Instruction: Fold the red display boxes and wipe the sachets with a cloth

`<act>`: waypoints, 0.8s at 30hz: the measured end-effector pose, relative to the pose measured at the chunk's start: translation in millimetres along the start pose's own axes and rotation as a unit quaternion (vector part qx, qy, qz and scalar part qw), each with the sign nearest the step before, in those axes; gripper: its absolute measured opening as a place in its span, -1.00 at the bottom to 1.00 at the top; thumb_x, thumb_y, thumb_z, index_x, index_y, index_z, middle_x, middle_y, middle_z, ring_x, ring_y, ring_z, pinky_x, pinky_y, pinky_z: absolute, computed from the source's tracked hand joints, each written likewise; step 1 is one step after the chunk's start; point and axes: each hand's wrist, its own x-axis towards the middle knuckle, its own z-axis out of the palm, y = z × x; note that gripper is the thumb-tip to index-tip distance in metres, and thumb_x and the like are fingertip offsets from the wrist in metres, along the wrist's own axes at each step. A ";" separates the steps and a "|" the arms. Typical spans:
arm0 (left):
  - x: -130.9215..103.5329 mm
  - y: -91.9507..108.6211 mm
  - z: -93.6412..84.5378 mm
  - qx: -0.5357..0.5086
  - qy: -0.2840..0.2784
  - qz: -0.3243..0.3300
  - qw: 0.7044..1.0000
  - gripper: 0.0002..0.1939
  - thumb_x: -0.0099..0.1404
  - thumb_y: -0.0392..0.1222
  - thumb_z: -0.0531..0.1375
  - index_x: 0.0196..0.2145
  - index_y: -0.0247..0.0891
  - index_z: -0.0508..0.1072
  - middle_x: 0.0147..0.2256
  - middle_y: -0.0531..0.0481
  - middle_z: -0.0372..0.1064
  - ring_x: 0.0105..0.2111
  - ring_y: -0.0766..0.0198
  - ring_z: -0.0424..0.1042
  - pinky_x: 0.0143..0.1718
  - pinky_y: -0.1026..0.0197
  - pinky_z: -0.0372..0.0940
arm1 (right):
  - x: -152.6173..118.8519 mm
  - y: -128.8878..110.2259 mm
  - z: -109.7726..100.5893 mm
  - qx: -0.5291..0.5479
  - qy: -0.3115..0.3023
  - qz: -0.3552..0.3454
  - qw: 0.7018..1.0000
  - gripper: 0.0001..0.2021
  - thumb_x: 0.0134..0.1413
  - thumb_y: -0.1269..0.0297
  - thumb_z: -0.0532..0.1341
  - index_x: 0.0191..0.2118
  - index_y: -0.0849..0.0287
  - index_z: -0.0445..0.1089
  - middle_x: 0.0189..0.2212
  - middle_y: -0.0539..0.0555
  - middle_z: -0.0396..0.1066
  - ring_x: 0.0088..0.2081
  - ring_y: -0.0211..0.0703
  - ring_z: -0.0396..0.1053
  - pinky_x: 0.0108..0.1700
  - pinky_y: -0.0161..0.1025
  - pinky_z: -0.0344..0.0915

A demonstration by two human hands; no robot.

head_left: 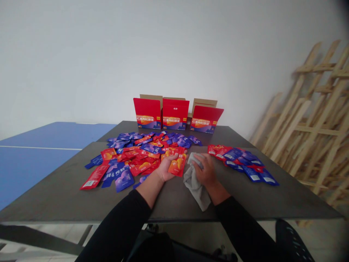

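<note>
Red and grey, side by side over the desk (231, 205)!
A flat, glossy red pouch (177, 162) is gripped by the left hand's (165, 169) fingers; soft grey cloth (195, 185) is bunched in the right hand's (206, 171). The pouch is best supported from beneath, unbent.

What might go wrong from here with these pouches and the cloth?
The left hand holds a red pouch right beside the big pile, so it might knock others loose. The cloth in the right hand hangs toward the near table edge and could slip off.
</note>
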 end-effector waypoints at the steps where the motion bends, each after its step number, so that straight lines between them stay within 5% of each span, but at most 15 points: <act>1: 1.0 1.3 -0.7 -0.010 0.003 0.016 1.000 -0.61 0.35 -0.24 0.08 0.10 -0.37 0.37 -0.12 -0.19 0.49 -0.17 0.18 0.51 -0.03 0.15 0.34 | -1.7 -5.9 0.4 0.028 -0.039 -0.036 0.998 -0.73 0.22 0.21 0.17 0.01 0.09 0.40 -0.14 0.16 0.33 -0.09 -0.08 0.34 -0.04 -0.06 0.41; 4: 1.8 2.6 -1.7 -0.010 0.008 0.025 1.000 -0.61 0.34 -0.17 0.11 0.08 -0.34 0.40 -0.16 -0.16 0.50 -0.22 0.17 0.52 -0.08 0.14 0.36 | -6.7 -20.8 4.1 0.077 -0.157 -0.132 0.976 -0.74 0.19 0.24 0.20 0.00 0.06 0.41 -0.14 0.13 0.34 -0.12 -0.13 0.35 -0.10 -0.15 0.42; 7: -0.2 0.3 0.1 0.006 -0.004 -0.003 1.000 -0.62 0.34 -0.15 0.11 0.06 -0.35 0.41 -0.18 -0.17 0.50 -0.27 0.17 0.52 -0.14 0.14 0.38 | -8.9 -22.3 7.3 0.063 -0.193 -0.155 0.967 -0.76 0.18 0.26 0.21 -0.03 0.05 0.44 -0.14 0.12 0.33 -0.13 -0.14 0.35 -0.11 -0.16 0.41; 15: -5.2 -11.1 2.8 0.051 -0.007 -0.055 0.997 -0.74 0.35 -0.22 0.11 -0.09 -0.41 0.46 -0.24 -0.23 0.50 -0.23 0.11 0.53 -0.12 0.12 0.38 | -6.2 1.4 5.1 -0.041 -0.105 -0.049 0.992 -0.74 0.20 0.32 0.16 -0.02 0.05 0.45 -0.13 0.14 0.31 -0.11 -0.07 0.32 -0.08 -0.09 0.40; 24: -8.3 -5.7 1.9 0.105 -0.008 -0.134 0.985 -0.67 0.31 -0.16 0.14 0.01 -0.30 0.38 -0.17 -0.23 0.48 -0.30 0.09 0.53 -0.33 0.11 0.38 | -3.9 20.2 8.5 -0.069 -0.018 0.084 0.994 -0.72 0.21 0.22 0.14 -0.04 0.14 0.47 -0.18 0.18 0.30 -0.13 -0.02 0.31 -0.04 0.01 0.37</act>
